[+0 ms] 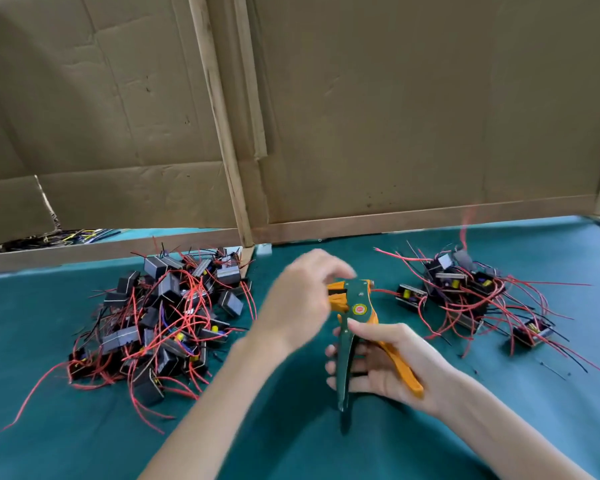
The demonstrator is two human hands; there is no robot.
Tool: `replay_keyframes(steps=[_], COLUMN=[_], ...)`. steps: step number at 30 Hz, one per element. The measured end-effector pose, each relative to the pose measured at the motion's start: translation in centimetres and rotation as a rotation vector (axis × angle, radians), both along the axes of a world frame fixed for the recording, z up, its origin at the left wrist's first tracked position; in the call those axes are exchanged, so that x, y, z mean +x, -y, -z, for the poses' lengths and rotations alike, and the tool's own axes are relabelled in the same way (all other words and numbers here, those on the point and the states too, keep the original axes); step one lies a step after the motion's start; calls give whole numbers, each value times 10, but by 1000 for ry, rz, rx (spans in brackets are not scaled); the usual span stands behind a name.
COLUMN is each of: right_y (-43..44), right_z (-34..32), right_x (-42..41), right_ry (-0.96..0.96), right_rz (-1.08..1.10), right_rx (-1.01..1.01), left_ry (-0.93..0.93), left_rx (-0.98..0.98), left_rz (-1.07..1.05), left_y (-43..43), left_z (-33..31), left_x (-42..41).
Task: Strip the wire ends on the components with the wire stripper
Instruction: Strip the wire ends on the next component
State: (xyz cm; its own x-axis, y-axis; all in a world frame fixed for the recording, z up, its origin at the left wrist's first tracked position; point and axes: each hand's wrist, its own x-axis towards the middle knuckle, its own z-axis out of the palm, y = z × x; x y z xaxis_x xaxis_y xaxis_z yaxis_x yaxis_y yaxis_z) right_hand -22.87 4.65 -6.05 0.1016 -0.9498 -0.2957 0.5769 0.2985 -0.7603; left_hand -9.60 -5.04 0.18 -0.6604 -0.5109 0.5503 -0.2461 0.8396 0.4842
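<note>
The right hand [388, 362] held the wire stripper [359, 308] above the middle of the bench [84, 427], nearer the front edge than the back. Its fingers were curled round the green handle, and the orange handle lay across the palm. The two handles stood spread apart, and the tool's head pointed toward the back edge. The left hand [302, 299] was at the left side of the stripper's head with its fingers bent toward the orange jaw parts. It was blurred by motion, so I cannot tell whether it pinched anything. A red wire [385, 291] ran from the right side of the head to a single component [411, 296], a small black block with a yellow part, which lay on the green cover just right of the tool. Beyond that component, toward the back right corner, was a smaller pile of components [465, 289] with red and black leads fanning out toward the right edge. A larger pile of components [160, 317] lay on the left half of the bench, its red wires trailing toward the front left corner. A cardboard wall [361, 116] on a wooden frame [222, 116] stood along the back edge.
</note>
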Motion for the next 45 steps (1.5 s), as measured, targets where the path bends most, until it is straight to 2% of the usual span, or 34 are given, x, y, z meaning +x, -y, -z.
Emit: replay_keyframes(steps=[2, 4, 9, 15, 22, 31, 37, 41, 45], right_y=[-2, -3, -1, 2, 0, -2, -1, -2, -2], right_z=[-5, -5, -5, 2, -1, -6, -5, -5, -5], right_x=[2, 2, 2, -3, -2, -1, 0, 0, -1], right_ry=[39, 43, 23, 17, -17, -12, -18, -15, -16], right_rz=[18, 1, -3, -3, -24, 4, 10, 6, 14], right_rx=[-17, -28, -7, -23, -50, -34, -23, -26, -26], left_ry=[240, 386, 460, 656, 547, 468, 587, 598, 462], left_rx=[-115, -174, -161, -147, -165, -122, -167, -236, -249], left_rz=[-258, -402, -558, -687, -788, -744, -759, -752, -678], left_y=[28, 51, 107, 125, 124, 128, 132, 132, 127], left_z=[8, 10, -2, 16, 31, 30, 30, 35, 27], left_x=[33, 59, 76, 71, 75, 84, 86, 87, 85])
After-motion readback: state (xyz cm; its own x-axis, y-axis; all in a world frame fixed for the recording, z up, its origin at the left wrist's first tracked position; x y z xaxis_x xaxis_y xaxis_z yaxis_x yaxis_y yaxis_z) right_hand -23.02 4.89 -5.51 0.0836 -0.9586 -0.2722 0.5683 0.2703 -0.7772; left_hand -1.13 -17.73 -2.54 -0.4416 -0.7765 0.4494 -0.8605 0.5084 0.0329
